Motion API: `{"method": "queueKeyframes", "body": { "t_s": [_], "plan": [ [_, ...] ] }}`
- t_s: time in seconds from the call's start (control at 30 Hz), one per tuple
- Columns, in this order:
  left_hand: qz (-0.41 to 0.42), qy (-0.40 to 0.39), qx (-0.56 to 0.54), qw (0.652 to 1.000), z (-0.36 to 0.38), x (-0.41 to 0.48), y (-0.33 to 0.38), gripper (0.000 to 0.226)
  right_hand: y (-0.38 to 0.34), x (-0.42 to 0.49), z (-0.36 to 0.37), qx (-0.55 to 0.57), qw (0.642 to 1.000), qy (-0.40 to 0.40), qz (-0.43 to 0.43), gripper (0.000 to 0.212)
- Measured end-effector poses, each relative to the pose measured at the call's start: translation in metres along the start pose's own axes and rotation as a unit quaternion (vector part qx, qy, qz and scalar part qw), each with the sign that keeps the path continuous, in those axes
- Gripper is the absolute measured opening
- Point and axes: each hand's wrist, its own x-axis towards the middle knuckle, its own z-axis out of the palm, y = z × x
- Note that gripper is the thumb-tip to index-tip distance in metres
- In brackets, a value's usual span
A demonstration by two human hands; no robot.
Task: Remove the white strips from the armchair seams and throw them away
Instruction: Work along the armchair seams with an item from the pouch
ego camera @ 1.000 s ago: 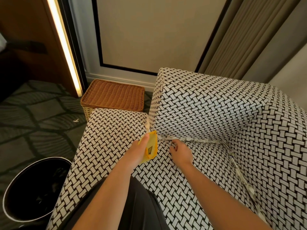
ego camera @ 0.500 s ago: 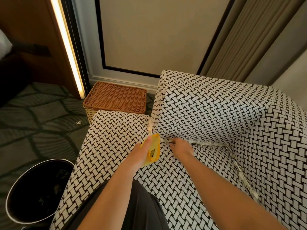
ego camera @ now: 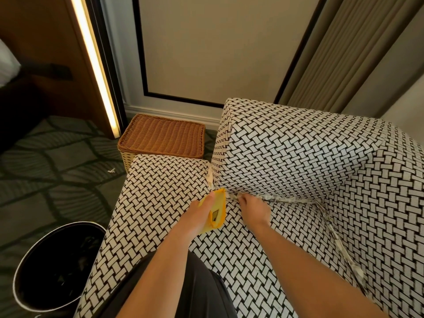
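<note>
The armchair [ego camera: 298, 157] is covered in black-and-white woven fabric. White strips sit in its seams: one strip [ego camera: 289, 199] runs along the seam under the armrest, another strip [ego camera: 339, 244] runs down the right seam toward me, and a short strip end [ego camera: 209, 179] sticks up at the armrest's front corner. My right hand [ego camera: 253, 208] pinches the strip at the left end of the armrest seam. My left hand [ego camera: 197, 216] grips a yellow pouch [ego camera: 216, 213] on the seat, just left of the right hand.
A black round bin [ego camera: 52, 265] stands on the carpet at the lower left of the chair. A wicker basket [ego camera: 163, 136] sits behind the seat's far corner. A small white scrap [ego camera: 111, 171] lies on the carpet. Wall and curtains rise behind.
My right hand moved forward into the armrest seam and closed on the strip. My left hand with the yellow pouch shifted slightly toward the armrest corner.
</note>
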Motion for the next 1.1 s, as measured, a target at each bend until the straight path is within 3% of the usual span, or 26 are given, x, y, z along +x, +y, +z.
{"method": "queueKeyframes", "body": {
  "t_s": [0.13, 0.2, 0.33, 0.4, 0.47, 0.6, 0.7, 0.83, 0.93, 1.1],
  "plan": [
    [-0.003, 0.003, 0.000, 1.000, 0.002, 0.001, -0.001, 0.130, 0.005, -0.014, 0.004, 0.093, 0.995, 0.045, 0.007, 0.031],
    [-0.005, 0.013, 0.009, 1.000, 0.004, 0.002, -0.002, 0.129, 0.003, -0.026, 0.006, 0.192, 0.980, 0.038, 0.023, 0.025],
    [-0.004, 0.021, 0.021, 1.000, 0.006, 0.001, -0.002, 0.134, -0.012, -0.056, -0.012, 0.442, 0.894, 0.046, 0.061, 0.021],
    [-0.004, 0.024, 0.033, 0.999, 0.006, 0.001, -0.002, 0.133, -0.022, -0.070, -0.031, 0.513, 0.856, 0.046, 0.046, 0.019],
    [0.006, 0.021, 0.035, 0.999, 0.006, 0.001, -0.002, 0.136, -0.033, -0.083, -0.049, 0.542, 0.840, 0.027, -0.003, 0.018],
    [0.029, 0.013, 0.048, 0.998, 0.002, -0.013, 0.005, 0.134, -0.039, -0.092, -0.060, 0.490, 0.868, 0.011, -0.081, 0.018],
    [0.024, 0.005, 0.038, 0.999, -0.002, -0.029, 0.013, 0.126, -0.023, -0.080, -0.050, 0.494, 0.868, 0.054, -0.013, 0.017],
    [0.016, -0.004, 0.042, 0.999, -0.003, -0.035, 0.017, 0.117, 0.014, -0.065, -0.026, 0.395, 0.915, 0.058, 0.063, 0.014],
    [0.009, -0.006, 0.041, 0.999, -0.002, -0.035, 0.016, 0.090, 0.037, -0.062, -0.011, 0.290, 0.954, 0.037, 0.068, 0.021],
    [0.007, -0.008, 0.044, 0.999, -0.001, -0.036, 0.016, 0.080, 0.033, -0.046, -0.008, 0.142, 0.988, 0.021, 0.053, 0.038]
  ]
}}
